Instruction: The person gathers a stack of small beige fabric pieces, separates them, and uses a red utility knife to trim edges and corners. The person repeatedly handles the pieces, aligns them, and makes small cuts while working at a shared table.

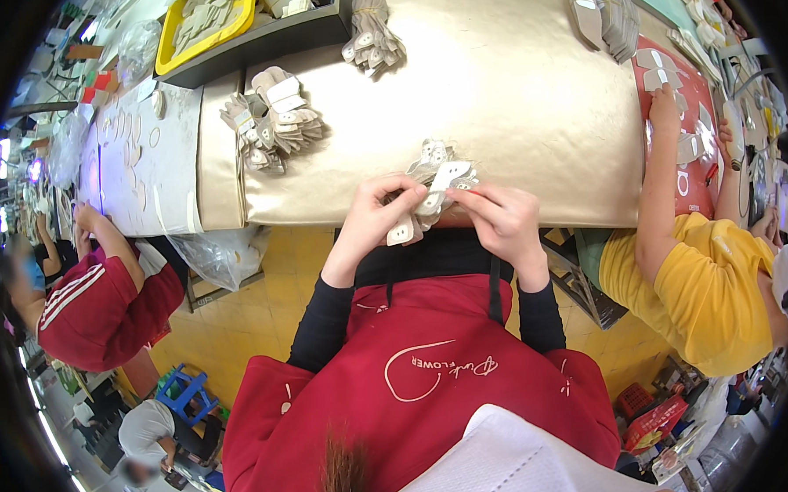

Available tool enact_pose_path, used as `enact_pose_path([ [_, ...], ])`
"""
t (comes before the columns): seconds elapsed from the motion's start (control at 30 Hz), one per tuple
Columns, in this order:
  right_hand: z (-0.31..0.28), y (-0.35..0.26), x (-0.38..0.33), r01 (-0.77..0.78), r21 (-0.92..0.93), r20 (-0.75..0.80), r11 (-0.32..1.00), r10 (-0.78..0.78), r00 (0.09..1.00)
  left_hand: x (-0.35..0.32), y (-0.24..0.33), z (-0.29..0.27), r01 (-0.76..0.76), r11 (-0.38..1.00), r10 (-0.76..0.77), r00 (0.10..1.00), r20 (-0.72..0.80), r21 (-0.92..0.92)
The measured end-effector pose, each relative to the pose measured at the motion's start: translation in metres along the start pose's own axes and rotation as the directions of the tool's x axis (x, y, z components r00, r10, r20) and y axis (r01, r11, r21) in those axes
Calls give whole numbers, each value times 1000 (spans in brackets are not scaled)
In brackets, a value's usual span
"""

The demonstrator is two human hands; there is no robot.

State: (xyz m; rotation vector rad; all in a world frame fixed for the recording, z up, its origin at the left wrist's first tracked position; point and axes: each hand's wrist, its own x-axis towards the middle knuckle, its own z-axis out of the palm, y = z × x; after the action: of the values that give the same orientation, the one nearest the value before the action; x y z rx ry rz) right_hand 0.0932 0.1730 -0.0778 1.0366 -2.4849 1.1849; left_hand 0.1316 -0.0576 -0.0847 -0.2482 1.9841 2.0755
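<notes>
Just over the near edge of the table, my left hand (pixel 378 213) is closed on a bunch of small pale cut pieces (pixel 445 177) with punched holes. They look like shoe-upper parts. My left thumb presses on them, and one rounded end sticks out below the fingers. My right hand (pixel 505 222) pinches the right side of the same bunch between thumb and finger. Whether it has singled out one piece is too small to tell. More loose pieces of the bunch lie fanned out beyond my fingers, at the table edge.
On the gold-covered table (pixel 492 83), bundles of beige pieces (pixel 287 110) lie left, another bundle (pixel 372 36) farther back. A black tray (pixel 258 48) holds a yellow tray (pixel 165 49). Co-workers sit either side: a yellow shirt (pixel 704 294) at a red mat (pixel 683 181), a maroon shirt (pixel 93 303).
</notes>
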Motion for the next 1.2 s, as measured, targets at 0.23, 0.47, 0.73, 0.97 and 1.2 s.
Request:
enact_pose_path([
  [0.23,-14,0,-15,-237,76,-133,969,245,960,3,7,-28,-55,996,44,985,165,64],
  [0.47,19,-18,-4,-153,149,188,977,124,974,4,34,-37,-228,924,103,921,375,306],
  [0.73,25,-6,-22,-117,72,161,991,104,982,-2,43,-43,-49,899,-138,912,387,435],
  [0.97,39,-9,-42,-124,52,20,991,123,992,13,27,10,-117,602,194,981,-2,790],
  [1.2,40,-8,-43,-156,94,22,983,155,988,16,6,7,-157,505,351,936,-36,849],
])
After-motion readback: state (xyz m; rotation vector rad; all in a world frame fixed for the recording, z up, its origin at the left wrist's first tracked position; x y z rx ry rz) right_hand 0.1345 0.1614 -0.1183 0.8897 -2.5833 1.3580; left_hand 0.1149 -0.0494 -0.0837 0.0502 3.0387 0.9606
